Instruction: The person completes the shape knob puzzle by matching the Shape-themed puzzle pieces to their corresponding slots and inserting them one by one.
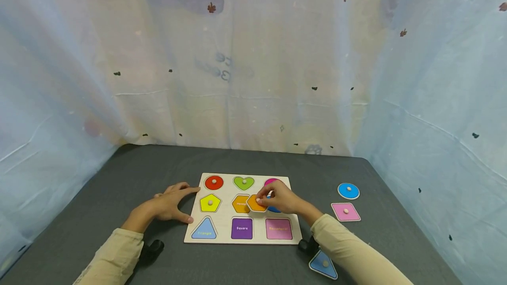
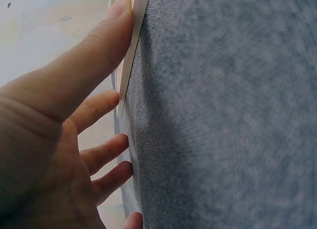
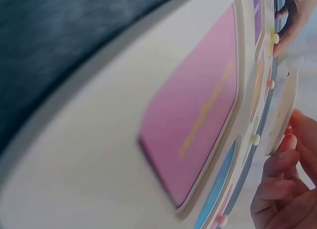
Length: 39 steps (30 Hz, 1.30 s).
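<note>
A pale wooden shape puzzle board (image 1: 223,234) lies on the table. My left hand (image 1: 170,203) is at its left side, fingers spread; in the left wrist view the thumb (image 2: 106,41) rests against the board's edge. My right hand (image 1: 281,198) pinches an orange hexagon piece (image 1: 255,207) by its knob. That piece hovers above the board, just right of the orange hexagon recess (image 1: 239,204) and partly overlapping it. In the right wrist view the hexagon piece (image 3: 283,113) is seen edge-on, apart from the board. The right hand partly hides the blue recess.
Red circle (image 1: 211,186), green heart (image 1: 240,186) and yellow pentagon (image 1: 214,207) pieces sit in the board. Beyond its right side lie a blue oval piece (image 1: 343,192) and a pink piece (image 1: 339,214). A blue triangle piece (image 1: 320,264) lies by the right forearm.
</note>
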Tool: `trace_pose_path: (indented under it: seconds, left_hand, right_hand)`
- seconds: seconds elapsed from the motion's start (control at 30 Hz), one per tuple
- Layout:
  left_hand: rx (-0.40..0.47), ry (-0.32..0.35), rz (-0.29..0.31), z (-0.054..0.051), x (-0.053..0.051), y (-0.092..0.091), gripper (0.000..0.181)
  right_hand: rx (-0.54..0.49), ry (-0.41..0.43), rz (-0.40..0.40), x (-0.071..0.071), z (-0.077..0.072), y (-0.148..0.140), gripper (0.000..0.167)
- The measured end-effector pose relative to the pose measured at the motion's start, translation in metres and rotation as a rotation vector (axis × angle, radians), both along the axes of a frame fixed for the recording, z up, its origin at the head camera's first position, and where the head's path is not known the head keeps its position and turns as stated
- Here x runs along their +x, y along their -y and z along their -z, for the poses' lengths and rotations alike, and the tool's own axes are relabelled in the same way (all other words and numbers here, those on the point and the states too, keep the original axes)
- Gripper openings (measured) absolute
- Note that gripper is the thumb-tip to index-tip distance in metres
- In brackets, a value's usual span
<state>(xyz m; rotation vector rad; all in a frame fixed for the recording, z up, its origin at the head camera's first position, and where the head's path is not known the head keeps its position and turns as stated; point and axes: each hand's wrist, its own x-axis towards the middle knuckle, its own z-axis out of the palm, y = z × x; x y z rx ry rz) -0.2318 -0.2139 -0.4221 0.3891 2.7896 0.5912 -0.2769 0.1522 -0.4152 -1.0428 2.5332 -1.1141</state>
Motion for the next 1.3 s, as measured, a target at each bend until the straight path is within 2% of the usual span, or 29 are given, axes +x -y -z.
trace_pose_path:
  seconds: [0.1, 0.37, 0.5, 1.03, 1.3]
  left_hand:
    - [-0.003, 0.002, -0.001, 0.0, 0.0, 0.0, 0.098]
    - [-0.007, 0.003, 0.0, 0.0, -0.001, 0.0, 0.098]
    - [-0.003, 0.003, 0.002, 0.0, -0.001, 0.0, 0.098]
    - [-0.005, 0.017, -0.015, 0.002, -0.002, 0.001, 0.1]
    - [-0.008, 0.018, -0.009, 0.002, -0.002, 0.001, 0.1]
  right_hand:
    - [-0.004, -0.016, -0.011, -0.001, -0.001, 0.006, 0.013]
    - [0.009, 0.035, 0.004, 0.0, -0.004, 0.022, 0.013]
    - [0.026, 0.033, 0.009, -0.001, -0.004, 0.027, 0.013]
    - [0.045, 0.039, 0.031, -0.01, 0.005, 0.04, 0.011]
    - [0.061, 0.056, 0.013, -0.012, 0.008, 0.046, 0.01]
